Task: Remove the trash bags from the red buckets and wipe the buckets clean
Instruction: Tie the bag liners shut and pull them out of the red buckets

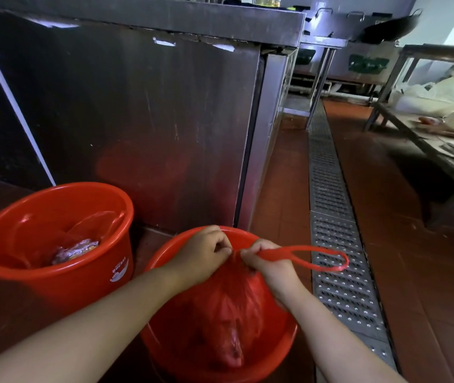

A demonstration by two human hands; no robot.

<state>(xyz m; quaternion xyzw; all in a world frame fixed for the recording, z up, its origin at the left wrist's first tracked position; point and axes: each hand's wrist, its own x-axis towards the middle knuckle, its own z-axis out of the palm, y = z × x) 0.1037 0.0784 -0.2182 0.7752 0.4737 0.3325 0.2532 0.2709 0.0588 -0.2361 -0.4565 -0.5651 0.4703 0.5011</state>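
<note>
Two red buckets on the brown tiled floor (427,244) beside a steel counter (143,111). Near bucket (284,346) at six o'clock, holding a red trash bag (228,313) gathered to a neck at its top. Left hand (198,255) curled, pinching the bag's neck from nine o'clock. Right hand (270,262) curled, pinching the neck from three o'clock, with a red handle loop (317,258) of the bag stretched out toward three o'clock over the metal drain grate (339,244). Second bucket (27,266) at nine o'clock of the first, just beside it, with crumpled red plastic and a foil wrapper (74,251) inside.
</note>
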